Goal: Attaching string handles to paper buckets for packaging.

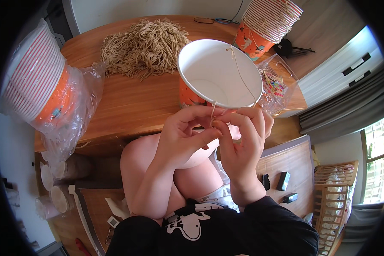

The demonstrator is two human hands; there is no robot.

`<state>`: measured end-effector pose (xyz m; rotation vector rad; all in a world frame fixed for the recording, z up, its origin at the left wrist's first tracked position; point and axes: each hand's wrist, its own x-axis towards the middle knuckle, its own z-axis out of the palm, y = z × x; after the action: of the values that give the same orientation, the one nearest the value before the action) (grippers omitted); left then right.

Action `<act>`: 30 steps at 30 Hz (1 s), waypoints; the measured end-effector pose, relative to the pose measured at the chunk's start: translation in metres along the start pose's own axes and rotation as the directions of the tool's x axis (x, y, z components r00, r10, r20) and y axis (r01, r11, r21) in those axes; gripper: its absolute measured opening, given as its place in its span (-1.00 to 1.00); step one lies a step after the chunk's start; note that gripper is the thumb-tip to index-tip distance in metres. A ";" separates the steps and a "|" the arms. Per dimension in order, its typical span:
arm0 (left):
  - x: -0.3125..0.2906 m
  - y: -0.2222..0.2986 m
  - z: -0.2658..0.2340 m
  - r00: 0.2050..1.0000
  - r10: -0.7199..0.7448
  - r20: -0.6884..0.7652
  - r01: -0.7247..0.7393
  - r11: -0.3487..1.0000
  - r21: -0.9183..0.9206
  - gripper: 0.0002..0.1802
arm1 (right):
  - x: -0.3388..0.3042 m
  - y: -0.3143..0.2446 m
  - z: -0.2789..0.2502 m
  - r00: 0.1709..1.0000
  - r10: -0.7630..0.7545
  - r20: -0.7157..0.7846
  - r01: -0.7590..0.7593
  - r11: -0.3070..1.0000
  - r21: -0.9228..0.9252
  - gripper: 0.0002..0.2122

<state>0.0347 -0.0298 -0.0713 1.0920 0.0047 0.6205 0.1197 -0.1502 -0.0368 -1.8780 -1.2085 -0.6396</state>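
Note:
A large paper bucket (217, 70), white inside and orange printed outside, stands tilted at the near edge of the table with its mouth toward me. A thin tan string (240, 68) runs from a hole in its far rim across the mouth to the near rim. There my left hand (184, 130) and my right hand (244, 138) meet, fingertips pinched round the string's end. A short piece sticks up between the fingers. Whether it is knotted is hidden by the fingers. Behind to the left lies a big heap of tan strings (145, 48).
Nested buckets (264, 30) with strings stand at the back right; a plastic-wrapped stack (38, 81) is at the left. A clear bag (274, 83) of small colourful pieces lies by the bucket. The wooden table (128, 100) has a curved edge. A slatted crib (335, 192) stands right.

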 end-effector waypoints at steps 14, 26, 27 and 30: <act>0.004 -0.009 -0.002 0.998 -0.018 -0.066 0.012 0.996 -0.094 -0.82 | -0.015 0.007 0.007 0.998 -0.060 -0.020 0.056 0.985 -0.163 -0.85; 0.002 -0.003 -0.008 0.997 -0.062 -0.037 0.059 0.996 -0.072 -0.81 | -0.015 0.007 0.006 0.987 -0.161 -0.006 0.159 0.980 -0.116 -0.79; 0.003 -0.005 -0.010 0.998 -0.057 -0.006 0.056 0.992 -0.110 -0.81 | -0.013 0.007 0.005 0.987 -0.162 -0.005 0.161 0.980 -0.116 -0.79; 0.003 -0.002 -0.011 0.994 -0.103 0.040 0.109 0.976 -0.187 -0.78 | -0.004 0.008 -0.002 0.964 -0.255 0.076 0.262 0.959 -0.110 -0.77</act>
<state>0.0350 -0.0197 -0.0773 0.9109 -0.0211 0.4983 0.1259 -0.1559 -0.0413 -1.8636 -1.5010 -0.8159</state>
